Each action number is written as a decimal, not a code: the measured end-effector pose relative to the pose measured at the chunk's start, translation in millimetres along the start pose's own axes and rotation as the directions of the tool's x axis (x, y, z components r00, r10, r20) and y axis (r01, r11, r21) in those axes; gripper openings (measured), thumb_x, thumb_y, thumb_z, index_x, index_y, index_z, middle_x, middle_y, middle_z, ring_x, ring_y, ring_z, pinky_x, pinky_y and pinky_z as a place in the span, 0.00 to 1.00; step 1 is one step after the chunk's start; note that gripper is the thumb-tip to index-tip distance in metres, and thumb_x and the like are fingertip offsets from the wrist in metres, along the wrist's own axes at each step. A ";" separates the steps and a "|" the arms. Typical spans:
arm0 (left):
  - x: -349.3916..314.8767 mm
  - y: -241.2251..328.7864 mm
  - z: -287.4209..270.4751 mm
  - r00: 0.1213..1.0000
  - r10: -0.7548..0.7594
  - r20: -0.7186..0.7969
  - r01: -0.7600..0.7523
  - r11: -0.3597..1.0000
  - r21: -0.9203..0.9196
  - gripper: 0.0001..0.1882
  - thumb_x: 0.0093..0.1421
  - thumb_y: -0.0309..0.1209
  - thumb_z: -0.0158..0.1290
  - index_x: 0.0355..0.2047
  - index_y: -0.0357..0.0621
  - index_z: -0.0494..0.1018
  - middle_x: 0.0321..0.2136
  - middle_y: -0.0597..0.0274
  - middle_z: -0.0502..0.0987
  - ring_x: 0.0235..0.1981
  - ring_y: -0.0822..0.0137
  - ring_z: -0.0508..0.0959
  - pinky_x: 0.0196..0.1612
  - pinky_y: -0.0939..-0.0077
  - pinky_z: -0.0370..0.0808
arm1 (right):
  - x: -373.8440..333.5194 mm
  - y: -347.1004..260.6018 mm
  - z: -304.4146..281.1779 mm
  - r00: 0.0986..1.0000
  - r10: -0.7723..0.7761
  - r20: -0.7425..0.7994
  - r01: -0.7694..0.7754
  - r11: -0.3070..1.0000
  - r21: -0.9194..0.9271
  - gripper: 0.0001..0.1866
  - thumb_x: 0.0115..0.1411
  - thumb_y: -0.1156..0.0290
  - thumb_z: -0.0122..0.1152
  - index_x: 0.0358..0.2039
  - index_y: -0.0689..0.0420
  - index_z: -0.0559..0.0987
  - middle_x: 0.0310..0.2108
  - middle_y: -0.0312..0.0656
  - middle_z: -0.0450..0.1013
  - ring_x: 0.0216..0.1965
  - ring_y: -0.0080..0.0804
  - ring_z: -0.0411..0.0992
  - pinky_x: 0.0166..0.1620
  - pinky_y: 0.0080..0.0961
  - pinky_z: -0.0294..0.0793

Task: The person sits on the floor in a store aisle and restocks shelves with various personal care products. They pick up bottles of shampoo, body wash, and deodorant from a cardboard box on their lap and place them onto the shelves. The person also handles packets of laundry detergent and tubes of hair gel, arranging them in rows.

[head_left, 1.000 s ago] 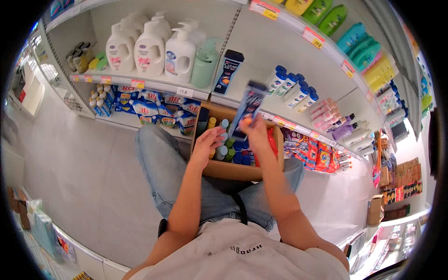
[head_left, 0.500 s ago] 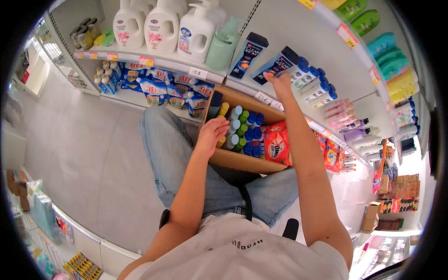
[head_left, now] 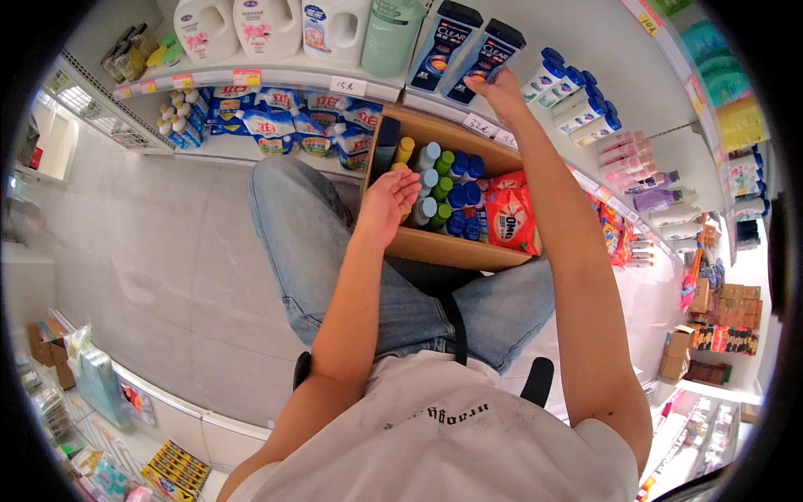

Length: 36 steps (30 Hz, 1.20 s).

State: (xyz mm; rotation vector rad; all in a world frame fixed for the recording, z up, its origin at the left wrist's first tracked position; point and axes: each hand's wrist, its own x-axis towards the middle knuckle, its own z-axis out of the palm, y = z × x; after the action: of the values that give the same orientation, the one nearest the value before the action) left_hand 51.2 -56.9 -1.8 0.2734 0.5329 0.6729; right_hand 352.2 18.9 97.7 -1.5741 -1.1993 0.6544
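On the shelf my right hand [head_left: 502, 94] is closed round the lower part of a dark blue shampoo bottle [head_left: 488, 58]. That bottle stands close beside a matching dark blue bottle [head_left: 445, 43] on its left. My left hand [head_left: 391, 202] hangs open over the near left of a cardboard box [head_left: 447, 253], fingers stretched out and nothing in them. Inside the box are another dark bottle [head_left: 386, 144], yellow-capped bottles [head_left: 405, 151], light blue caps [head_left: 428, 155], green caps [head_left: 445, 161], dark blue caps [head_left: 457, 197] and red detergent bags [head_left: 512, 219].
Left on the shelf stand large white jugs [head_left: 268, 29] and a pale green bottle [head_left: 391, 38]. Blue-capped white bottles [head_left: 569, 90] stand to the right. Blue and white pouches [head_left: 272, 125] fill the lower shelf. My bent knees flank the box.
My right hand has brought the dark blue shampoo bottle left, nearer its match, and it tilts less. My left hand stays open by the box. The whole view has shifted slightly.
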 end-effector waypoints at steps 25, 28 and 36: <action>2.6 1.5 -6.8 0.999 0.001 -0.039 -0.006 0.991 -0.133 0.09 0.65 0.30 0.48 0.43 0.38 0.70 0.41 0.57 0.75 0.44 0.62 0.75 0.51 0.69 0.73 | -57.1 -1.7 41.7 0.809 -0.261 -0.527 0.141 0.956 -0.257 0.26 0.47 0.73 0.70 0.43 0.61 0.65 0.38 0.47 0.68 0.40 0.36 0.68 0.45 0.32 0.70; 0.7 1.2 -4.0 0.998 0.006 -0.062 -0.013 0.994 -0.109 0.10 0.65 0.30 0.48 0.43 0.37 0.70 0.42 0.57 0.75 0.45 0.62 0.75 0.51 0.68 0.73 | -75.0 -11.2 51.9 0.872 -0.188 -0.453 0.082 0.966 -0.244 0.21 0.48 0.71 0.68 0.39 0.60 0.68 0.36 0.48 0.68 0.38 0.38 0.69 0.44 0.32 0.70; 3.0 0.1 -7.2 0.997 0.011 -0.075 -0.021 0.992 -0.122 0.10 0.65 0.31 0.48 0.42 0.39 0.70 0.41 0.58 0.75 0.44 0.63 0.75 0.51 0.68 0.73 | -110.6 4.2 116.9 0.954 -0.260 0.148 0.299 0.839 -0.455 0.31 0.48 0.63 0.67 0.52 0.60 0.69 0.53 0.57 0.68 0.57 0.56 0.65 0.56 0.44 0.69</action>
State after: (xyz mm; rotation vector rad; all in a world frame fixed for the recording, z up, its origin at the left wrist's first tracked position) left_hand 49.2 -54.3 -8.9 0.1376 0.5586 0.7307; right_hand 214.1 -37.6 37.2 -1.7253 -1.7079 0.2379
